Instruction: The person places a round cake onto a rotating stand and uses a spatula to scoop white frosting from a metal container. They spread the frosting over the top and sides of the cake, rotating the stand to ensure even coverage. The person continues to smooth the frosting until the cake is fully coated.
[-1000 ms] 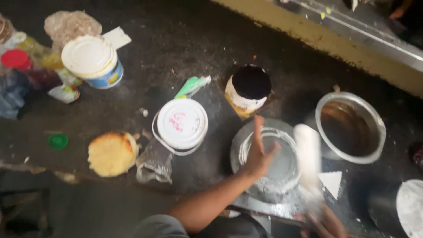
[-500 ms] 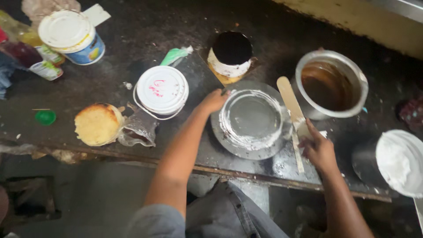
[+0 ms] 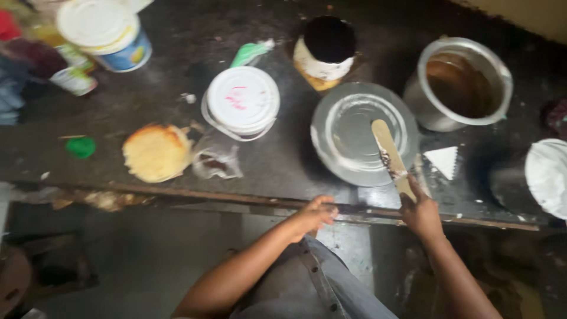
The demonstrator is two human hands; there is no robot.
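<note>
Stick: a flat, pale wooden stick (image 3: 391,158) with a rounded tip; dark and whitish smears marked its middle stretch
Long axis: it ran slantwise, the tip pointing up and away from the right hand, leaning toward the left-hand side; the lower end sat in the grip
Position: the tip lay over the round metal tin (image 3: 361,133) directly beyond the right hand; whether it touched the inside could not be told
Right hand: the right hand (image 3: 420,211) was closed around the stick's lower end, at the near edge of the tabletop (image 3: 283,171)
Left hand: the left hand (image 3: 312,216) was loosely curled and held nothing; its fingers rested at the tabletop's front edge, near the right hand
Beyond the left hand: a white lidded tub (image 3: 242,101)
Beyond the right hand: a metal pot (image 3: 463,82) holding brown liquid, past the tin
</note>
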